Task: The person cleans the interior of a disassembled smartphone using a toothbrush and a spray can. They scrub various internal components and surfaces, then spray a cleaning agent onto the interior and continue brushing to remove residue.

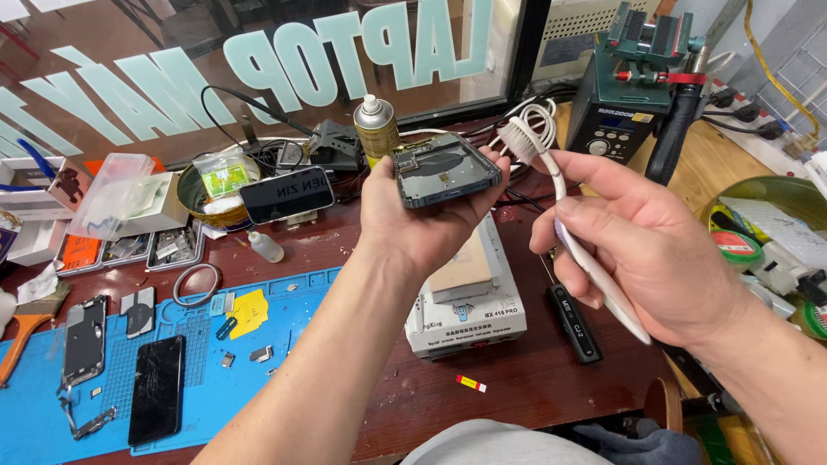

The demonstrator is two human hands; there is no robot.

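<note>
An opened phone body (446,176) is gripped in the closed left hand (419,215) above the tabletop (525,379), a white toothbrush (551,172) is pinched in the right hand (637,250) at 3 o'clock, and exposed parts could be damaged by hard scrubbing.

Dark reddish-brown wooden workbench (534,379) fills the view, scuffed and dusty. Glass window pane (129,95) with big pale lettering runs from 9 to 12 o'clock, black frame post (532,52) at 1 o'clock; a lighter wooden surface (719,159) sits at 2 o'clock. Blue work mat (34,413) covers the bench at 8 o'clock; lighting is even and bright.
</note>
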